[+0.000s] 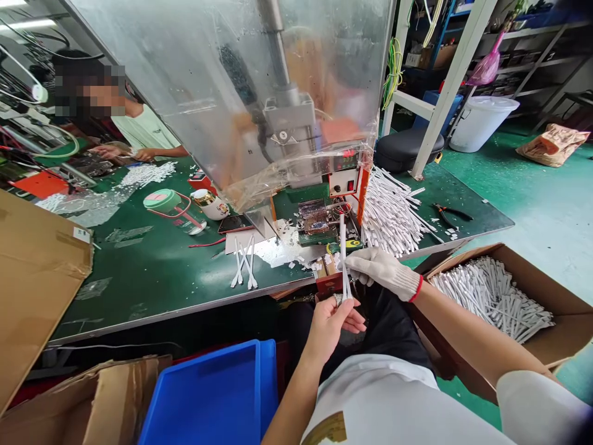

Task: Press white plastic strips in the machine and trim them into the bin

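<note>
Between my hands stand a few long, thin white strips [343, 247], held nearly upright at the table's front edge. My bare left hand [334, 322] is closed round their lower ends. Higher up, my right hand [386, 272], in a white knitted glove with a red cuff, pinches the strips from the side. Just beyond them sits a small metal block fixture [314, 216] under a press with a clear plastic shield [194, 80]. Several finished-looking strips with wider ends [244, 262] lie crossed on the table to the left.
A big heap of white strips [391, 213] and black-and-red pliers [451, 213] lie at the right of the green table [152, 284]. A carton of strips [495, 296] stands at right, a blue bin [208, 395] at lower left. Across the table, a co-worker [143, 127] handles similar pieces.
</note>
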Demonstrator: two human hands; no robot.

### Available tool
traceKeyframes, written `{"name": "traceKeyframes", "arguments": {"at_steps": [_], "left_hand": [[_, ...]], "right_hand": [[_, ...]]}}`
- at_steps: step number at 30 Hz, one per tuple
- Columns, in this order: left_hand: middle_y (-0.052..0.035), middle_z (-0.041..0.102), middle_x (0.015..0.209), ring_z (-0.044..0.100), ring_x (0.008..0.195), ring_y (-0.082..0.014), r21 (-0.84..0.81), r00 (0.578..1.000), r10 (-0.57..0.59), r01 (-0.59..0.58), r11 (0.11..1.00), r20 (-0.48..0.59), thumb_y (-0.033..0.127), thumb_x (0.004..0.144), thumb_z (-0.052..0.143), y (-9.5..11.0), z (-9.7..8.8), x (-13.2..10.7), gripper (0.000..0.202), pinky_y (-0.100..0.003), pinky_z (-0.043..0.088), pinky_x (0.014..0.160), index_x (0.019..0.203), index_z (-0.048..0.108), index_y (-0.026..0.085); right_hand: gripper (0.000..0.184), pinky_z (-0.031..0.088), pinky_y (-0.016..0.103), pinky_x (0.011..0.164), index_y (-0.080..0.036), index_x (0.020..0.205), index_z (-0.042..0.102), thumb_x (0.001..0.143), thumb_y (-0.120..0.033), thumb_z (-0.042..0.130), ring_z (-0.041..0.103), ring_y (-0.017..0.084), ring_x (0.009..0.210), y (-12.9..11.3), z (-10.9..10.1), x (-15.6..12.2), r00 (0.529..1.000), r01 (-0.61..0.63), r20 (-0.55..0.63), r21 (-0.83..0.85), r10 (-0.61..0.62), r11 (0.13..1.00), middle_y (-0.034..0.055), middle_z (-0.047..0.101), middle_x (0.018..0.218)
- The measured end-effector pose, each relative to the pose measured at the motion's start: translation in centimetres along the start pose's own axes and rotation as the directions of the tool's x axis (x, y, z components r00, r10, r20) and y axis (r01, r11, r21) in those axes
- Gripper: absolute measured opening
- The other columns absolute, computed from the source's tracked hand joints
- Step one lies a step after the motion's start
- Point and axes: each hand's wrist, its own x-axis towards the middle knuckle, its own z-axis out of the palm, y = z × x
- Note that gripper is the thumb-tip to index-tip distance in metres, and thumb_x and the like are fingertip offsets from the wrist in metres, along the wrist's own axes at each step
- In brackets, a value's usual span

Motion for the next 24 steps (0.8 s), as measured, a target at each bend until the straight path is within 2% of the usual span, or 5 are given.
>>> {"name": "traceKeyframes", "arguments": {"at_steps": [5, 10, 16, 20, 24], "left_hand": [[-0.0090, 0.072, 0.070, 0.072, 0.061, -0.0203, 0.063, 0.984, 0.046, -0.036, 0.997, -0.171, 0.057, 0.082, 0.066, -0.8, -0.2, 0.6, 0.050, -0.026, 0.056, 0.057, 0.093, 0.067, 0.008], [-0.0095, 0.072, 0.069, 0.072, 0.061, -0.0212, 0.056, 0.973, 0.048, -0.036, 0.998, -0.224, 0.057, 0.081, 0.066, -0.8, -0.5, 1.0, 0.051, -0.027, 0.056, 0.056, 0.094, 0.066, 0.007], [-0.0093, 0.072, 0.069, 0.072, 0.061, -0.0213, -0.008, 0.966, 0.037, -0.040, 0.999, -0.254, 0.058, 0.078, 0.068, -0.1, 0.1, 1.4, 0.054, -0.026, 0.056, 0.056, 0.096, 0.067, 0.007], [-0.0090, 0.072, 0.068, 0.072, 0.060, -0.0204, -0.054, 0.975, 0.010, -0.023, 0.998, -0.224, 0.061, 0.077, 0.068, 0.3, 0.0, 2.0, 0.057, -0.025, 0.054, 0.055, 0.097, 0.067, 0.008], [-0.0113, 0.072, 0.064, 0.070, 0.054, -0.0194, -0.034, 0.988, -0.059, 0.054, 0.998, -0.146, 0.068, 0.076, 0.063, 0.3, -0.4, 2.5, 0.062, -0.023, 0.052, 0.050, 0.084, 0.069, 0.007]], "right_hand": [[0.062, 0.031, 0.019, 0.040, -0.014, 0.073, 0.063, 0.086, -0.074, 0.052, 0.044, 0.008, 0.046, -0.1, 1.2, 3.1, 1.000, -0.018, -0.017, 0.086, 0.020, 0.996, 0.0018, 0.052, 0.058], [0.057, 0.029, 0.018, 0.038, -0.015, 0.070, 0.057, 0.082, -0.071, 0.061, 0.042, 0.007, 0.043, 0.8, 2.1, 5.0, 0.998, -0.050, -0.015, 0.161, 0.053, 0.986, -0.0003, 0.050, 0.055], [0.041, 0.025, 0.018, 0.036, -0.015, 0.074, 0.057, 0.070, -0.049, 0.079, 0.038, 0.006, 0.041, 2.1, 2.4, 7.4, 0.985, -0.165, 0.096, 0.336, 0.140, 0.927, -0.0029, 0.048, 0.054], [0.031, 0.025, 0.017, 0.034, -0.013, 0.073, 0.061, 0.072, -0.039, 0.078, 0.038, 0.005, 0.039, 2.6, 2.6, 8.3, 0.980, -0.196, 0.062, 0.417, 0.187, 0.888, -0.0022, 0.051, 0.054], [0.023, 0.025, 0.016, 0.032, -0.011, 0.077, 0.067, 0.077, -0.033, 0.072, 0.037, 0.004, 0.037, 2.8, 2.8, 8.5, 0.969, -0.228, 0.018, 0.455, 0.247, 0.861, 0.0005, 0.058, 0.059]]}}
